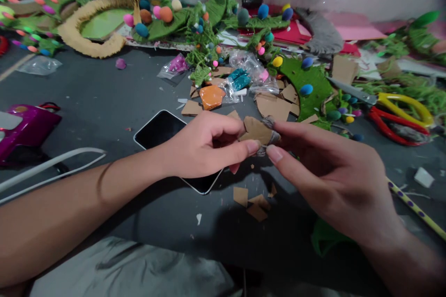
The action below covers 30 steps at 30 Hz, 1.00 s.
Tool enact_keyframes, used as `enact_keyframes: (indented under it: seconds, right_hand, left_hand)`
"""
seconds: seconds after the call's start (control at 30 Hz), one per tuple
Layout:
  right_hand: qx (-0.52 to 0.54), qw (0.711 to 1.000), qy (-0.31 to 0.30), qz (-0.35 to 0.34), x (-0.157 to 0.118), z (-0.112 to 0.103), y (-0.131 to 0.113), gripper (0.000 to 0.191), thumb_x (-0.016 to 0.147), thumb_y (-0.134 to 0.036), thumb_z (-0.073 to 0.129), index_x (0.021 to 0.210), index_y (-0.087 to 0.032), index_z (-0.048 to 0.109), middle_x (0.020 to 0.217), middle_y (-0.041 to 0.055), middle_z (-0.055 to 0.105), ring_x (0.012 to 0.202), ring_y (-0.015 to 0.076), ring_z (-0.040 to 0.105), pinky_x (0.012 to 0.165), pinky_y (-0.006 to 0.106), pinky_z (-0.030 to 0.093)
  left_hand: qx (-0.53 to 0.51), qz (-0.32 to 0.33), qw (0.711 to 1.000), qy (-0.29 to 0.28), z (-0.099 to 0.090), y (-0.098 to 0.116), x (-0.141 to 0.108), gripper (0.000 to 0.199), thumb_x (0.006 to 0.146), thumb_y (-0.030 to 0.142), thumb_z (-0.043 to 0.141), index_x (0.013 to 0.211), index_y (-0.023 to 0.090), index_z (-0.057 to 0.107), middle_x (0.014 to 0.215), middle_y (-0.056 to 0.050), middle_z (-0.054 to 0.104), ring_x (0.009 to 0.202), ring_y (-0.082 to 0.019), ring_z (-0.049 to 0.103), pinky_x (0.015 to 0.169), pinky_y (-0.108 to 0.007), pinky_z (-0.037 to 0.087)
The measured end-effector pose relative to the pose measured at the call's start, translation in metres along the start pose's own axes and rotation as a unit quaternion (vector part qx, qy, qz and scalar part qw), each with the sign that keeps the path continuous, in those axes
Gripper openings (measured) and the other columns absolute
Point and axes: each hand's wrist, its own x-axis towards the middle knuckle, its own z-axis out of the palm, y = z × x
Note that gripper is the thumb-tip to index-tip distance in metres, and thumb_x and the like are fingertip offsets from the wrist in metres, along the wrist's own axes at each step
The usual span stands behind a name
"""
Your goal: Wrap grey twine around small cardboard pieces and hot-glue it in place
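Note:
Between my two hands is a small brown cardboard cutout (258, 131), its right end wrapped in grey yarn (275, 137). My left hand (205, 141) pinches the cardboard from the left, thumb on the near face and fingers curled behind. From the right, my right hand (331, 171) has thumb and forefinger closed on the yarn-wrapped end. A dark phone with a white edge (160, 127) lies on the table under my left wrist. Small cardboard scraps (240, 196) lie on the table below the hands.
Scissors with red and yellow handles (400, 109) lie at the right, near a yellow dotted stick (418, 209). A purple device (28, 132) and white cable (52, 164) are at left. Green yarn-wrapped pieces with coloured balls (167, 25) and a beige ring (83, 46) line the wall.

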Motion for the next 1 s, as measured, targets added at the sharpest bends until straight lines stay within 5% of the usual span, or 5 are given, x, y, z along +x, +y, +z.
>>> enact_keyframes:
  seconds: [1.0]
  right_hand:
    - [0.008,1.000,0.015,0.014,0.0010,0.0037,-0.0014,0.027,0.083,-0.021,0.077,0.110,-0.021,0.077,0.098,0.0010,0.082,0.078,0.0134,0.077,0.070,0.019,0.065]
  left_hand:
    - [0.018,0.000,1.000,0.006,0.0022,0.0002,0.0004,0.038,0.095,0.027,0.066,0.060,0.017,0.053,0.054,0.003,0.068,0.048,-0.007,0.062,0.042,-0.013,0.044]
